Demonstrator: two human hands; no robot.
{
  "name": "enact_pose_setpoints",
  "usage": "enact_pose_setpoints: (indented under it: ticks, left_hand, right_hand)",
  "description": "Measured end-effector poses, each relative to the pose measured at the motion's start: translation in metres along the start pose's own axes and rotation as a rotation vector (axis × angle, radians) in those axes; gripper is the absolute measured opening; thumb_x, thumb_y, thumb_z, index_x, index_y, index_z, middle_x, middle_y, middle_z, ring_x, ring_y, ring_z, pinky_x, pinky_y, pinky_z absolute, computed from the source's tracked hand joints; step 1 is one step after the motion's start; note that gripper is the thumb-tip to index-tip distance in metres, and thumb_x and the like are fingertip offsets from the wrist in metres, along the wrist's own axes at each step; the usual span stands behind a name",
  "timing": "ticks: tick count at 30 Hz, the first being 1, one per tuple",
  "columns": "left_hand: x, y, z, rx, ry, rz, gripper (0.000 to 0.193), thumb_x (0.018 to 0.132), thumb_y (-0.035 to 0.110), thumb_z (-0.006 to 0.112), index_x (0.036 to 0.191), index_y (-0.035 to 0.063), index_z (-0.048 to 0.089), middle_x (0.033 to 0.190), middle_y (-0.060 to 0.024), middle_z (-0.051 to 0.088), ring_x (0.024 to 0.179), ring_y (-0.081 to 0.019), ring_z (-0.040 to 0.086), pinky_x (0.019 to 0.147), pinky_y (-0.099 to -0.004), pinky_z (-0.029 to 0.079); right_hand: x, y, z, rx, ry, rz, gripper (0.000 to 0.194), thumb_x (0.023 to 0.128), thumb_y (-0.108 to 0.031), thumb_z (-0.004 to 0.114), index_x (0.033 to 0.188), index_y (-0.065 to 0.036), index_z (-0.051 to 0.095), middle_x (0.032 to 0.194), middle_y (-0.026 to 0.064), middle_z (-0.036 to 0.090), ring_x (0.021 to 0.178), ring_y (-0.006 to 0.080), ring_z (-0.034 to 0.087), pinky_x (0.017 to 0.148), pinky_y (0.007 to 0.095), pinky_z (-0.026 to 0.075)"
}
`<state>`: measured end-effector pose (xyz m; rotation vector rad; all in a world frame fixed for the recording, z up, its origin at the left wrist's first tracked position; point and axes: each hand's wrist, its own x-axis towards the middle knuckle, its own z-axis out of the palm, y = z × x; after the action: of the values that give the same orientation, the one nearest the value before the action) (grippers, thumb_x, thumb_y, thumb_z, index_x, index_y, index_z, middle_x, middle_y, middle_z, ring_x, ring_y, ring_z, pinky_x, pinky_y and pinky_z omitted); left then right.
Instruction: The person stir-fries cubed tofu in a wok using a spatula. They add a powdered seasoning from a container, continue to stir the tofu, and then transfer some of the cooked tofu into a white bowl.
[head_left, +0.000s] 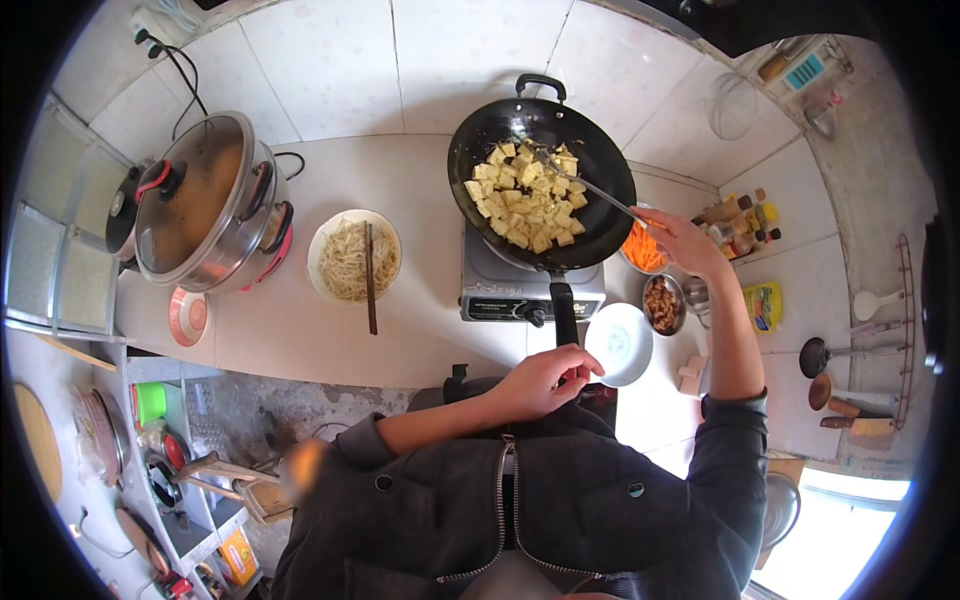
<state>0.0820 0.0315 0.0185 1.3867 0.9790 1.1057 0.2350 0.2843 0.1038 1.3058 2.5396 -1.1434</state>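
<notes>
A black wok stands on a portable gas stove, holding many pale yellow tofu-like cubes. My right hand grips the handle end of a metal spatula, whose far end lies among the cubes. Curled over the lower end of the wok's long black handle is my left hand, which hides that end. Just right of the left hand sits a white bowl. Under and beside my right hand are a dish of orange shreds, apparently carrot, and a metal bowl of brown pieces.
Left of the stove, a bowl of bean sprouts has chopsticks across it. Farther left stands a lidded electric pot near a small red-and-white bowl. Bottles stand at the right wall, where utensils hang.
</notes>
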Motion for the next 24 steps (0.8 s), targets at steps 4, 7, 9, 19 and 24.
enact_pose_setpoints:
  ticks: [4,7,9,19,24]
  left_hand:
    - [0.002,-0.001,-0.002,0.008,-0.003,0.008,0.021,0.083,0.001,0.054,0.103,0.0062,0.058,0.087,-0.0063,0.057,0.078,-0.0167,0.058,0.071,-0.0272,0.047]
    - [0.002,-0.001,-0.001,-0.002,-0.009,0.008,0.021,0.082,0.001,0.054,0.102,0.0061,0.058,0.087,-0.0065,0.057,0.079,-0.0170,0.058,0.071,-0.0274,0.046]
    - [0.002,-0.003,0.000,-0.007,0.002,0.026,0.020,0.084,0.001,0.054,0.103,0.0053,0.058,0.085,-0.0052,0.057,0.074,-0.0138,0.055,0.069,-0.0263,0.045]
    - [0.001,-0.001,-0.002,-0.019,-0.012,0.012,0.021,0.082,0.000,0.054,0.102,0.0053,0.058,0.087,-0.0066,0.057,0.078,-0.0169,0.058,0.070,-0.0275,0.046]
    - [0.001,-0.004,-0.001,-0.014,0.005,0.028,0.021,0.082,0.000,0.054,0.102,0.0055,0.058,0.086,-0.0065,0.057,0.077,-0.0165,0.058,0.070,-0.0270,0.046]
  right_hand:
    - [0.008,0.013,0.010,0.093,0.019,0.026,0.037,0.093,-0.017,0.044,0.129,-0.013,0.050,0.074,0.0020,0.051,0.066,0.0095,0.048,0.058,0.0236,0.040]
    - [0.017,0.025,0.023,0.067,0.028,-0.072,0.038,0.093,-0.017,0.044,0.130,-0.014,0.050,0.068,-0.0009,0.047,0.062,0.0076,0.045,0.054,0.0221,0.038]
    - [0.020,0.021,0.029,0.144,-0.026,0.014,0.038,0.093,-0.018,0.044,0.131,-0.015,0.049,0.067,-0.0016,0.045,0.059,0.0071,0.044,0.052,0.0221,0.037]
    - [0.008,0.013,0.028,0.258,-0.104,0.101,0.040,0.094,-0.019,0.041,0.133,-0.017,0.047,0.065,-0.0030,0.041,0.055,0.0054,0.038,0.048,0.0203,0.032]
    - [-0.005,0.004,0.026,0.133,0.003,0.083,0.039,0.094,-0.019,0.042,0.132,-0.017,0.047,0.067,-0.0012,0.045,0.059,0.0063,0.042,0.053,0.0217,0.037]
